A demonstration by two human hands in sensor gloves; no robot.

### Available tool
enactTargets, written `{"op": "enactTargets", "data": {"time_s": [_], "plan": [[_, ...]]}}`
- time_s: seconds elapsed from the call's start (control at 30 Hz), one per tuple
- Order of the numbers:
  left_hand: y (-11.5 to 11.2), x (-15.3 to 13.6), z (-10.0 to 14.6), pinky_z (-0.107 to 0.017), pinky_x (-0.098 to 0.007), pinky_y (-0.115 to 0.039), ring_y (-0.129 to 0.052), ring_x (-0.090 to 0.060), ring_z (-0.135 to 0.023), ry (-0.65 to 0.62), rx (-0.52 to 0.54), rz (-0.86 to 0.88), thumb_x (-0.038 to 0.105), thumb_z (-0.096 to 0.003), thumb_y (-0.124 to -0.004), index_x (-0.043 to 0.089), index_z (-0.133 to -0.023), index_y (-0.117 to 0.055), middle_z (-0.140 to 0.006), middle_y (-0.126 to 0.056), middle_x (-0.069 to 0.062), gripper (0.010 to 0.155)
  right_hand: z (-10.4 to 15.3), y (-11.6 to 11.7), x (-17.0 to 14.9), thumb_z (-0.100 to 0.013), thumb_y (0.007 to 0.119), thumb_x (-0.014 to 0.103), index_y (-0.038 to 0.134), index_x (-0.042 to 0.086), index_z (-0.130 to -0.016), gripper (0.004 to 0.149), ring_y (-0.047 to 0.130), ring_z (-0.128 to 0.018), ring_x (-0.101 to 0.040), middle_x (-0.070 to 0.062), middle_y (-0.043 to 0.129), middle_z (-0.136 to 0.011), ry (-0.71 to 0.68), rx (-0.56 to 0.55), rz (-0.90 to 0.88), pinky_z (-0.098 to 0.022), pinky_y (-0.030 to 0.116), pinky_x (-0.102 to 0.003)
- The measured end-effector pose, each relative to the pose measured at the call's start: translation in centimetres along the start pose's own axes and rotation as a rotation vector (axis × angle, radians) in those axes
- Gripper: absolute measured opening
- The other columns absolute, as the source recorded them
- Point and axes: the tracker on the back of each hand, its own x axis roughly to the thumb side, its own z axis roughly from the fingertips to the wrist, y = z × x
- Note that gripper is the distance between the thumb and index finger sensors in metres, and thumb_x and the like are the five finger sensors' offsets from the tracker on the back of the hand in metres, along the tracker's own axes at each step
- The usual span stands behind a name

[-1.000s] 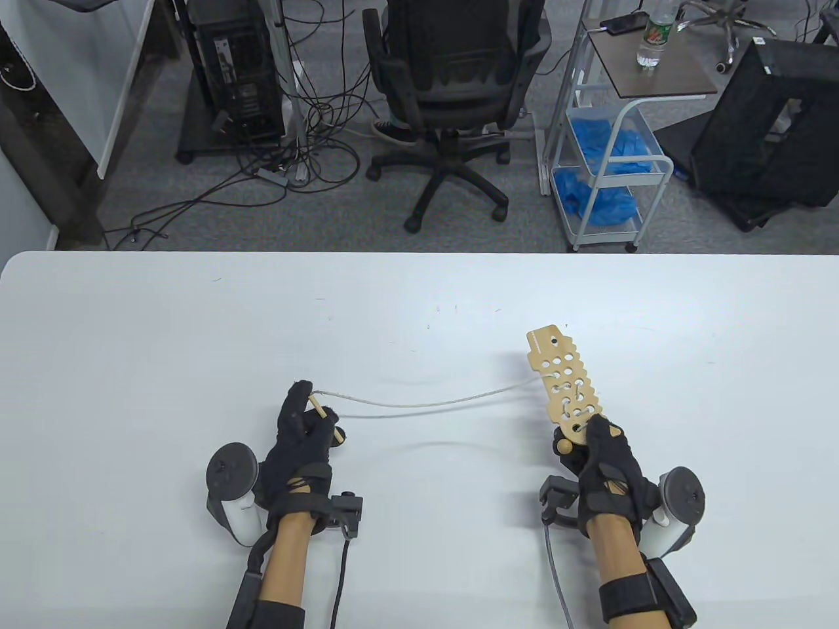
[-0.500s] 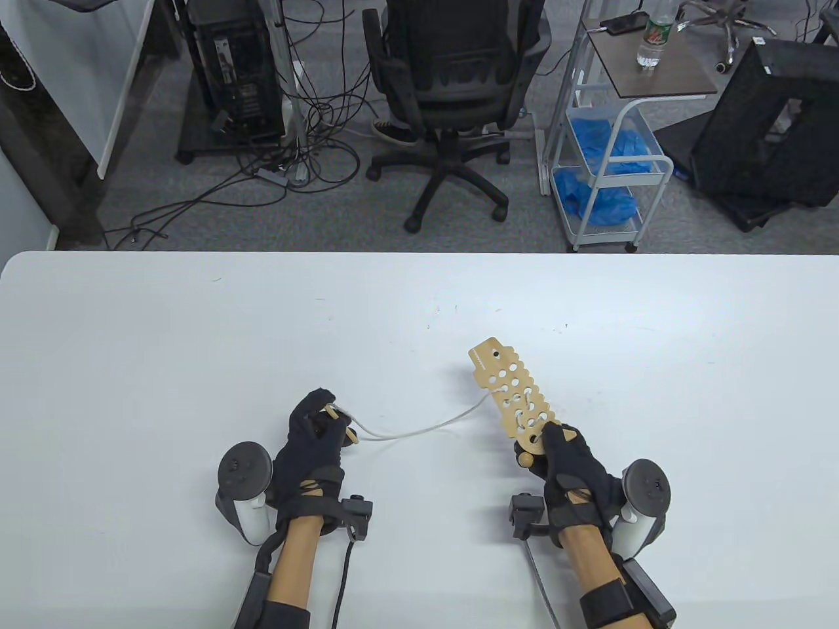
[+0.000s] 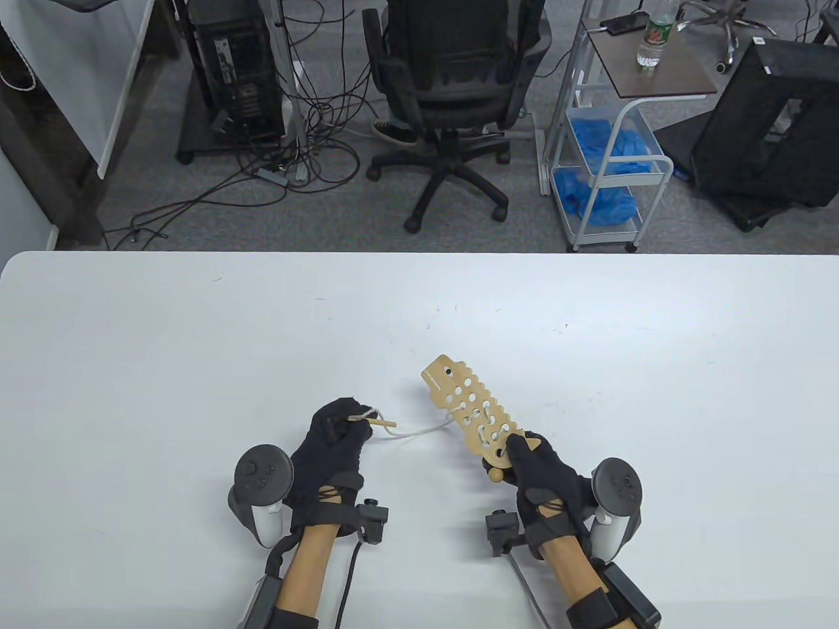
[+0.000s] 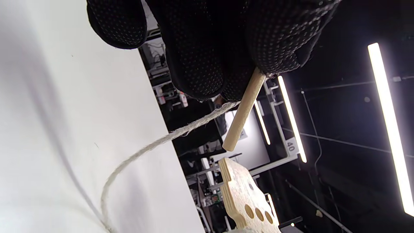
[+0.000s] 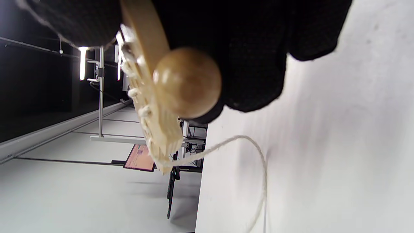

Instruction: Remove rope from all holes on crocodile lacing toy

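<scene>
The wooden crocodile lacing toy [image 3: 467, 410] is held above the white table [image 3: 196, 341], its head pointing up-left. My right hand [image 3: 534, 475] grips its near end, beside a round wooden bead [image 3: 496, 474] that also shows large in the right wrist view [image 5: 187, 82]. White rope [image 3: 419, 431] is laced through the holes nearest my right hand and runs slack to my left hand [image 3: 334, 442]. My left hand pinches the wooden needle stick [image 3: 382, 424] at the rope's end; the stick [image 4: 243, 111] and rope [image 4: 155, 144] show in the left wrist view, with the toy's head [image 4: 241, 197] below.
The table's far edge is well beyond the hands. An office chair [image 3: 452, 85], a computer tower [image 3: 233, 72] and a wire cart with blue gloves [image 3: 609, 164] stand on the floor behind the table.
Both hands have moved toward each other. My right hand carried the toy left and toward me. The rope between the hands has gone from a long stretched run to a short slack loop.
</scene>
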Motion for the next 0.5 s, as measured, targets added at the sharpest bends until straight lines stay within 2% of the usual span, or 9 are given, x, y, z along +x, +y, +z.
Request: {"op": "enactTargets", "data": {"time_s": [0.5], "plan": [[-1.1,1.3,0.3,-0.068,-0.058,-0.071,-0.098,-0.013,-0.067,-0.096,-0.052,-0.078,0.041,-0.0433,-0.091,0.042,-0.085,-0.083,-0.08,-0.099,0.008,0.043,0.4,1.4,0.8,-0.039,0.082,0.039,0.082,0.008,-0.074,0.047,0.1,-0.049,-0.039,-0.017,0.103,-0.054,-0.09,0.084,0.089,-0.049,0.074,-0.063]]}}
